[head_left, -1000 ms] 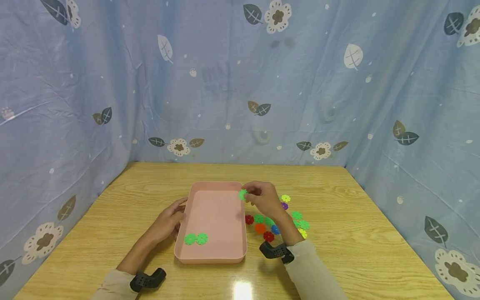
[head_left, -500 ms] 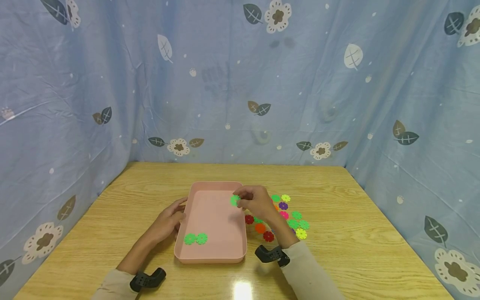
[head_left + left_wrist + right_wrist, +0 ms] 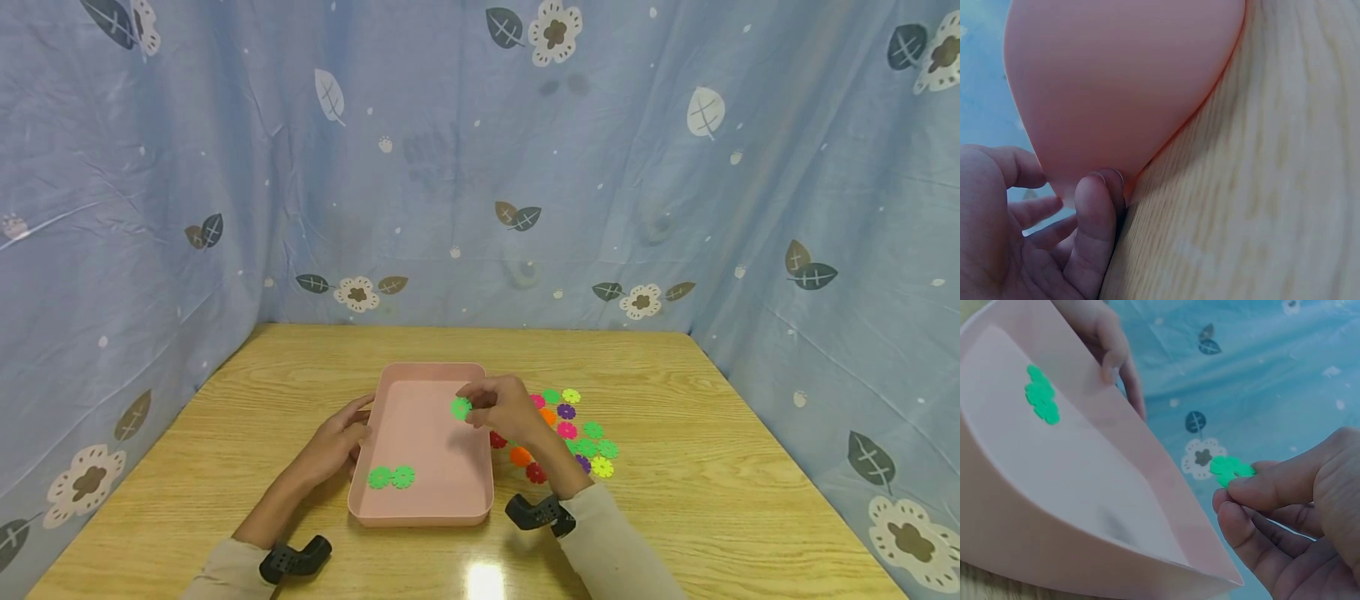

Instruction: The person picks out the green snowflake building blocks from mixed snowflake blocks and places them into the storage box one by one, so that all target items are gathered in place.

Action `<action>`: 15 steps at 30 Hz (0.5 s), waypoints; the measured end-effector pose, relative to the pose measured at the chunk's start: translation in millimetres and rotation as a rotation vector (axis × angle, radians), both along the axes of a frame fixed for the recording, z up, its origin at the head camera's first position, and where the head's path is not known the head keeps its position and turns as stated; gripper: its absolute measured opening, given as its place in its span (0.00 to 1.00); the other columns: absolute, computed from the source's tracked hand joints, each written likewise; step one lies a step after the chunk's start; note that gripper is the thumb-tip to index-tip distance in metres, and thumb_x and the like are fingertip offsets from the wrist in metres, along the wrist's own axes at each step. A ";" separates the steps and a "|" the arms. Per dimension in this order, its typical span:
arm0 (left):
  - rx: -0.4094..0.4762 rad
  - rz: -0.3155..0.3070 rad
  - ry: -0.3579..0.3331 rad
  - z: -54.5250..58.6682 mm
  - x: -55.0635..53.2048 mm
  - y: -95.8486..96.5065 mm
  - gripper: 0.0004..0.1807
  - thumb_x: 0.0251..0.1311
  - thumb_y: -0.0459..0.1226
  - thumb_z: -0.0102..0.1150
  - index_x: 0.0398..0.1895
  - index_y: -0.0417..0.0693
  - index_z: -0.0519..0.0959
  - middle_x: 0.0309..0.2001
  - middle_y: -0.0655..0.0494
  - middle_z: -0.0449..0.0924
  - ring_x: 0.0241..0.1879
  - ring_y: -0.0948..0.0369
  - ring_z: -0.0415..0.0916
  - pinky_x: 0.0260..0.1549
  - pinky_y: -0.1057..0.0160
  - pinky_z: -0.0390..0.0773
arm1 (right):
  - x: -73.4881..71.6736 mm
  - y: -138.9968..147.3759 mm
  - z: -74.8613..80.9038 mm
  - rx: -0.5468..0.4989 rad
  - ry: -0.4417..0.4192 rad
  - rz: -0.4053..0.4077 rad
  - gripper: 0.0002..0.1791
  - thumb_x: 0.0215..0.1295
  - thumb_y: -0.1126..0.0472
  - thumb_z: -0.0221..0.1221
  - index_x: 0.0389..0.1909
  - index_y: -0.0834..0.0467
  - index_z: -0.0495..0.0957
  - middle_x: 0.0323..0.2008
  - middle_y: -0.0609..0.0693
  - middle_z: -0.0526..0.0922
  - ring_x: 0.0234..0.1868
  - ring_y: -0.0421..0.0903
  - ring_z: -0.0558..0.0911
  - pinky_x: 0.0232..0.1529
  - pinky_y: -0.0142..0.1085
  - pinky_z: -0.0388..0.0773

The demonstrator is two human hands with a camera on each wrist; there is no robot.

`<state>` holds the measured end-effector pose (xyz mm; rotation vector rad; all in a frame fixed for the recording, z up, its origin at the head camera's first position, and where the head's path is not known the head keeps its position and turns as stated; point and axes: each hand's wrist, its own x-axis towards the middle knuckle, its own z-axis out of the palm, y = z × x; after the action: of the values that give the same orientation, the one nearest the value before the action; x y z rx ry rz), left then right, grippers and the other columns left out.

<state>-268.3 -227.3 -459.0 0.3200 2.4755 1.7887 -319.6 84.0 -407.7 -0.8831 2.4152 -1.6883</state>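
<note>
My right hand [image 3: 512, 410] pinches a green flower-shaped plastic disc [image 3: 461, 407] between thumb and fingertips, held above the right part of a shallow pink tray [image 3: 431, 433]. The right wrist view shows the pinched disc [image 3: 1229, 470] close up, partly covered by the thumb. Two green discs [image 3: 392, 477] lie side by side on the tray floor, toward its near left corner. At the tray's left side, my left hand [image 3: 336, 442] touches the outer wall with loosely bent fingers. Its fingertips [image 3: 1092, 190] rest against that pink wall in the left wrist view.
Right of the tray, several loose flower discs [image 3: 567, 431] in green, red, orange, pink, purple and yellow lie on the wooden table [image 3: 735, 500]. Some are hidden under my right forearm. A blue patterned curtain [image 3: 480, 167] surrounds the table at the back and sides.
My right hand has carried the green disc left and slightly nearer, from the tray's right rim to over its inside. The left hand and the tray have stayed in place.
</note>
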 end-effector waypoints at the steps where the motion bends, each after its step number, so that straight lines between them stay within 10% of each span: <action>1: -0.002 0.001 0.000 -0.1 -0.1 0.0 0.34 0.74 0.36 0.43 0.81 0.45 0.52 0.72 0.29 0.61 0.18 0.53 0.77 0.17 0.56 0.80 | 0.3 -0.5 -0.5 0.002 0.004 -0.001 0.16 0.59 0.75 0.65 0.49 0.65 0.86 0.37 0.60 0.86 0.35 0.52 0.85 0.37 0.42 0.87; 15: 0.003 -0.013 -0.002 -0.2 0.2 -0.8 0.33 0.75 0.37 0.42 0.81 0.45 0.51 0.72 0.30 0.61 0.19 0.51 0.78 0.18 0.54 0.81 | 5.1 -10.3 -3.3 0.080 0.036 0.026 0.16 0.57 0.72 0.68 0.47 0.63 0.87 0.36 0.55 0.86 0.34 0.46 0.83 0.35 0.40 0.86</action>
<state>-268.1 -228.1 -459.1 0.3335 2.4631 1.7873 -314.4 73.7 -411.0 -0.9378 2.4631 -1.5689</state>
